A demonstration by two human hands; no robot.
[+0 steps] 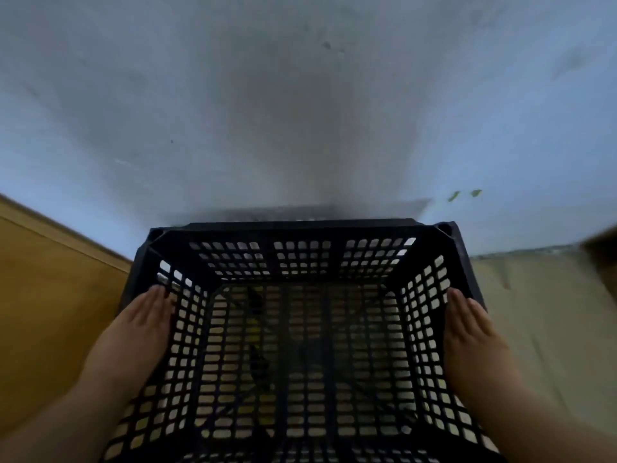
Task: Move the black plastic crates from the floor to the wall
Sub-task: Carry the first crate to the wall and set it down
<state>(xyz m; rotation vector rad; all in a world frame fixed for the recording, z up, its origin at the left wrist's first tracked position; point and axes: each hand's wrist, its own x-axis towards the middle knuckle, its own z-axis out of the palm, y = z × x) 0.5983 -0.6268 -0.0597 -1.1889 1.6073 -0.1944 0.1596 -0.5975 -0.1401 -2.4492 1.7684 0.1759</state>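
Observation:
A black plastic crate (300, 262) with lattice walls and floor fills the lower middle of the head view, its open top facing me. Its far rim lies close to the pale wall (300, 95). My left hand (140, 325) presses flat against the crate's left outer side, fingers together and pointing forward. My right hand (470, 332) presses the right outer side the same way. The crate is held between both palms. Through the lattice floor I make out dark shapes below, too dim to identify.
A yellow-brown wooden panel (50, 312) stands at the left, next to the crate. Pale floor (541, 312) stretches at the right. A brown object (601, 248) shows at the right edge. Two small green marks (464, 194) sit on the wall.

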